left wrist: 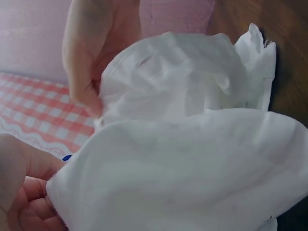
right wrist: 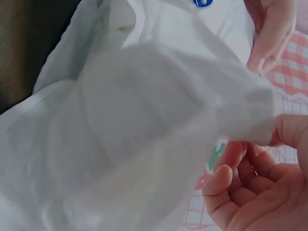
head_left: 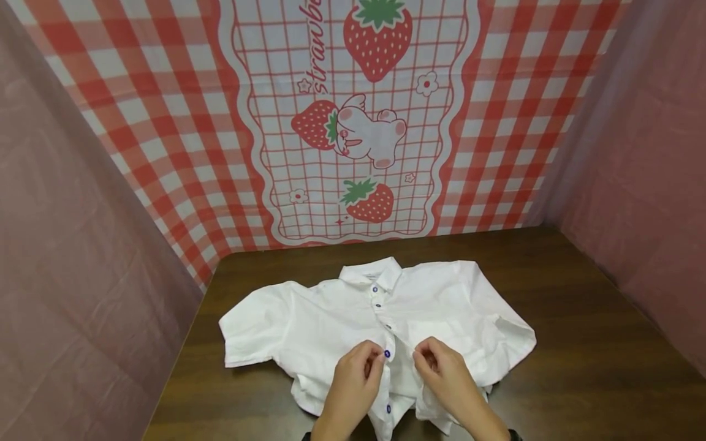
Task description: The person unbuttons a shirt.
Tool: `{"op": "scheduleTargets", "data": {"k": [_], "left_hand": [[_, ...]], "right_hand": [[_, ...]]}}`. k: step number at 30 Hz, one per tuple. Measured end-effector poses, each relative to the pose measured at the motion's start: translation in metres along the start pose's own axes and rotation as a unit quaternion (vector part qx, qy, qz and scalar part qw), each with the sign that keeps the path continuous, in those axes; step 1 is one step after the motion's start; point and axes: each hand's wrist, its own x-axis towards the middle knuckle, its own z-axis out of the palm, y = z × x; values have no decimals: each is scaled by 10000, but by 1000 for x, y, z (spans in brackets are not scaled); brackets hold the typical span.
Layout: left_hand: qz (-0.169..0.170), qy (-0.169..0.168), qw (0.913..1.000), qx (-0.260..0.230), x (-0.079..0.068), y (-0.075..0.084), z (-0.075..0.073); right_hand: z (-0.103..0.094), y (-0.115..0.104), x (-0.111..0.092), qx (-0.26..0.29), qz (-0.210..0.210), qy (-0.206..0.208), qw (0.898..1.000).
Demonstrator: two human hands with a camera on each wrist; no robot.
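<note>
A white short-sleeved shirt (head_left: pixel 331 312) lies face up on the table, collar toward the back wall. Its front is buttoned near the collar and parts lower down. My left hand (head_left: pixel 357 373) pinches the front edge that carries the blue buttons, right beside one blue button (head_left: pixel 388 354). Opposite it, my right hand (head_left: pixel 441 370) pinches the other front edge between thumb and fingers. A gap shows between the two edges. In the right wrist view the pinched cloth (right wrist: pixel 245 106) is lifted and stretched toward the fingers. Another blue button (head_left: pixel 388 408) sits lower on the left-hand edge.
The dark wooden table (head_left: pixel 584 343) extends on both sides of the shirt. Behind it hangs a red-and-white checked cloth (head_left: pixel 507 122) with strawberry prints. Pink curtains (head_left: pixel 83 245) close off the left and right sides.
</note>
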Motion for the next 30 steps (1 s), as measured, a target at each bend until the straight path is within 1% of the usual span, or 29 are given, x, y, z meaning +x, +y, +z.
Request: {"op": "scheduleTargets", "data": {"k": [4, 6, 8, 10, 12, 14, 15, 18, 19, 21, 25, 27, 30], "left_hand": [[-215, -179, 9996, 59, -5, -2, -3], [-288, -329, 9989, 155, -8, -3, -5], [-402, -584, 9973, 210, -11, -4, -8], [-548, -945, 9937, 251, -15, -5, -10], [-713, -1375, 9876, 265, -18, -7, -13], [-881, -1822, 9788, 322, -22, -10, -14], [-927, -2022, 9742, 371, -24, -12, -14], [-997, -2476, 9624, 509, -31, -17, -11], [-1028, -2589, 9587, 566, -33, -19, -10], [-981, -2735, 9541, 730, -37, -23, -8], [-880, -2934, 9466, 1002, -42, -28, -5], [-838, -3049, 9425, 1084, -42, -29, -4], [-756, -3236, 9359, 1171, -43, -31, -2]], "right_hand": [[-6, 6, -6, -115, 153, -131, 9997], [-8, 8, -9, -148, 299, -318, 9989], [-10, 11, -12, -156, 469, -574, 9971], [-11, 15, -15, -156, 590, -916, 9939], [-11, 20, -18, -206, 613, -1257, 9900], [-11, 26, -21, -212, 524, -1646, 9847], [-10, 29, -23, -204, 411, -1801, 9826], [-8, 39, -28, -170, 177, -2286, 9732], [-7, 41, -30, -122, 149, -2462, 9690], [-6, 45, -32, -96, 132, -2734, 9618], [-6, 49, -35, -133, 333, -3243, 9453], [-7, 48, -37, -244, 481, -3393, 9391], [-7, 48, -39, -407, 551, -3468, 9354]]}}
